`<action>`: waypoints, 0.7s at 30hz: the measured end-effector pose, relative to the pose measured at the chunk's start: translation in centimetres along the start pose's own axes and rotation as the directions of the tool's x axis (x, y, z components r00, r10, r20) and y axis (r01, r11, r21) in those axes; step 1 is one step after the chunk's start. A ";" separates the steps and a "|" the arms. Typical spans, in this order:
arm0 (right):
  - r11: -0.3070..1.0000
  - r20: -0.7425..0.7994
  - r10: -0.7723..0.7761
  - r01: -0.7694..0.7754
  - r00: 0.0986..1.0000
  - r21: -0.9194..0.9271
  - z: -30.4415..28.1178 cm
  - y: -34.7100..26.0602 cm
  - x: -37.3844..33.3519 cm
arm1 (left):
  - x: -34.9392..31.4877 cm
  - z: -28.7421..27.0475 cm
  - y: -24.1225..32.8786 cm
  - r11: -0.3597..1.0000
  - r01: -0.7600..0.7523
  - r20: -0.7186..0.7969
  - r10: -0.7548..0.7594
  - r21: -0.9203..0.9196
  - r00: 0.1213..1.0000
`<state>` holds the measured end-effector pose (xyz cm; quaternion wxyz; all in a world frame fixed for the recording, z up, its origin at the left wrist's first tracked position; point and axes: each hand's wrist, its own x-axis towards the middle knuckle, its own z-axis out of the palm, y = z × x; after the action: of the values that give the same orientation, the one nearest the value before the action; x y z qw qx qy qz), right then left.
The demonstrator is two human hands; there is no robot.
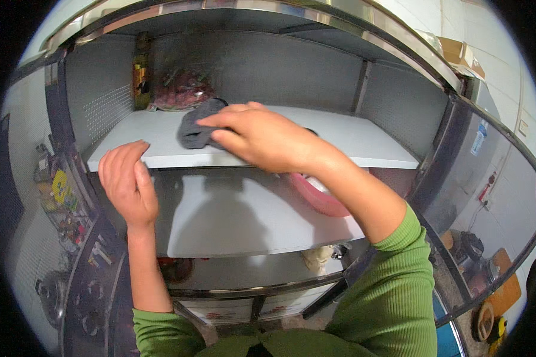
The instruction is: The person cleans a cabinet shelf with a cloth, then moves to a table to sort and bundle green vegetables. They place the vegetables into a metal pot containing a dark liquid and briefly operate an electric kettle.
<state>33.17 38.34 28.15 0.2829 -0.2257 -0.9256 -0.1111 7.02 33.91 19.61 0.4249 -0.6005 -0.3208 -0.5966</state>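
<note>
View down from the head into an open metal cabinet (399, 101) with white shelves. The right hand (262, 140) lies flat, fingers extended toward the left, pressing a dark grey cloth (195, 128) on the upper shelf (363, 140); the cloth is bunched, its long axis running roughly from near-left to far-right, and only its left part shows — the rest is covered by the palm, so its full outline cannot be made out. The left hand (127, 181) grips the near-left front edge of the same shelf, fingers curled over the top and thumb below. At the far left of this shelf stand a tall dark bottle (140, 71) and a clear bag of reddish contents (181, 89) (contents unclear). On the lower shelf (244, 226) a pink bowl-like object (321, 199) is largely hidden behind the right forearm. Both arms wear green sleeves (393, 285). Beyond the cabinet — left, a rack of small items (62, 202) and a metal pot (53, 294); right, a reflective steel door (488, 196) and a tiled wall, all bent by the lens.
</note>
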 end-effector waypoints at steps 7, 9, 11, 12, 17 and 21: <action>0.640 -0.222 0.674 -0.707 0.705 -0.301 -8.3 4.1 -11.5 | -1.3 0.1 -1.3 1.000 -0.023 0.013 0.023 0.003 1.000; 0.762 -0.444 0.483 -0.612 0.755 -0.212 -7.8 1.1 -14.0 | -1.7 0.2 -1.8 1.000 -0.006 0.019 0.006 -0.003 1.000; 0.827 -0.575 0.216 -0.461 0.789 -0.322 -4.7 -3.4 -15.9 | -2.0 0.3 -2.0 1.000 -0.010 0.009 0.010 -0.006 1.000; 0.815 -0.525 0.262 -0.477 0.810 -0.329 -2.9 -6.0 -16.9 | -2.2 0.4 -1.9 1.000 -0.006 -0.007 0.006 0.016 1.000; 0.874 -0.261 0.372 -0.431 0.891 -0.225 9.0 -6.8 -16.6 | -3.4 0.2 -1.1 0.999 0.042 -0.037 -0.044 -0.033 0.998; 0.778 0.232 0.628 -0.601 0.743 -0.182 14.5 -0.9 -16.0 | -7.3 -3.0 1.7 0.964 0.261 -0.043 -0.264 -0.055 0.964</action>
<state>37.69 36.69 7.11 0.1590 -0.5448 -0.8231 -0.0226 6.62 31.34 11.97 0.3351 -0.5480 -0.3721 -0.6701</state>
